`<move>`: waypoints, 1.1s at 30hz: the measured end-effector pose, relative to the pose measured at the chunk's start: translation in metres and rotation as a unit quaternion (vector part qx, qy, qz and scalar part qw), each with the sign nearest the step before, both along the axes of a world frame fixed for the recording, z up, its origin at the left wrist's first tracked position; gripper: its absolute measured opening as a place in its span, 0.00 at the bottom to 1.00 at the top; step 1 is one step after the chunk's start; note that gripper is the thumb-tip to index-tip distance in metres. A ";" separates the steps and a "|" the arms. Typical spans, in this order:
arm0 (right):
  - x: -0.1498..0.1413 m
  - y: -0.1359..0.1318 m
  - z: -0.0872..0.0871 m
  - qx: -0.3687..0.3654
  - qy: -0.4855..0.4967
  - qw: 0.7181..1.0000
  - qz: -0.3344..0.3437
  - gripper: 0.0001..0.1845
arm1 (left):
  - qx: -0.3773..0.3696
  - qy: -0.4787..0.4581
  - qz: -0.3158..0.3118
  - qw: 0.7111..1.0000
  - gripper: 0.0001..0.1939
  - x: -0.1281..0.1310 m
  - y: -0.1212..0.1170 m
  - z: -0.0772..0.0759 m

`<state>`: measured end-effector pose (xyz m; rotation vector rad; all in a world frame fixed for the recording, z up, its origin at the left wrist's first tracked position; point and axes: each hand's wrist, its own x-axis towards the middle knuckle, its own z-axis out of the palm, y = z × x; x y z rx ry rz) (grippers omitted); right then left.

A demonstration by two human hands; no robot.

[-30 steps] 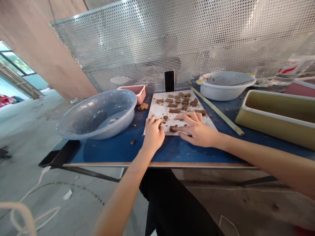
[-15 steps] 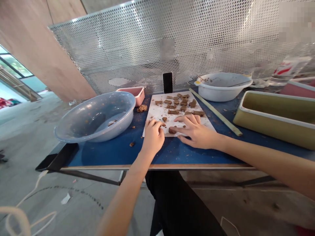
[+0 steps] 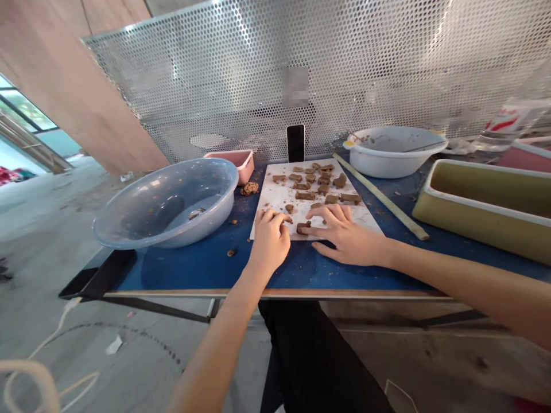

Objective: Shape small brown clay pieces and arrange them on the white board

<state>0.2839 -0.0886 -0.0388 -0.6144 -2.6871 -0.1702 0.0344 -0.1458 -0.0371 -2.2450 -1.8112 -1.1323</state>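
Note:
A white board (image 3: 275, 198) lies on the blue table (image 3: 206, 264) with several small brown clay pieces (image 3: 321, 182) on it. My left hand (image 3: 270, 241) rests at the board's near left edge, fingers curled, fingertips pinched together by a small brown lump (image 3: 289, 209). My right hand (image 3: 346, 235) lies flat on the board's near edge with fingers spread, its index finger touching a brown clay piece (image 3: 302, 227). Whether the left fingers hold anything is hidden.
A large translucent blue basin (image 3: 166, 201) stands left of the board, a pink box (image 3: 239, 160) behind it. A phone (image 3: 295, 143) leans on the perforated metal screen. A white basin (image 3: 394, 149), a long stick (image 3: 381, 196) and a yellow-green trough (image 3: 486, 201) are to the right.
Both hands have stayed at the board's near edge. The right hand has drawn slightly toward me, its fingers still by the same clay piece.

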 end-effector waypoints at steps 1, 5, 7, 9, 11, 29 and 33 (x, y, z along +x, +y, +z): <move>0.000 -0.001 0.000 -0.003 -0.002 1.000 -0.001 0.23 | -0.002 -0.001 -0.002 1.000 0.16 0.000 0.000 0.000; 0.000 -0.002 -0.001 0.009 0.004 1.000 -0.005 0.24 | -0.006 -0.001 -0.008 1.000 0.16 0.001 -0.002 0.001; 0.001 -0.002 -0.001 0.016 0.025 0.999 -0.018 0.25 | -0.007 0.000 -0.008 1.000 0.16 0.001 -0.002 0.001; 0.000 -0.003 0.000 0.019 0.044 0.998 -0.036 0.26 | -0.009 0.002 -0.011 1.000 0.17 0.001 -0.002 0.002; -0.001 -0.004 0.001 0.018 0.047 0.998 -0.045 0.27 | -0.010 0.005 -0.016 1.000 0.17 0.002 -0.002 0.002; 0.000 -0.003 -0.003 0.007 0.019 1.000 -0.019 0.25 | -0.010 0.016 -0.009 1.000 0.16 0.004 -0.002 -0.001; 0.000 -0.003 -0.005 0.008 0.023 1.000 -0.018 0.24 | -0.011 0.013 -0.009 1.000 0.16 0.003 -0.001 0.000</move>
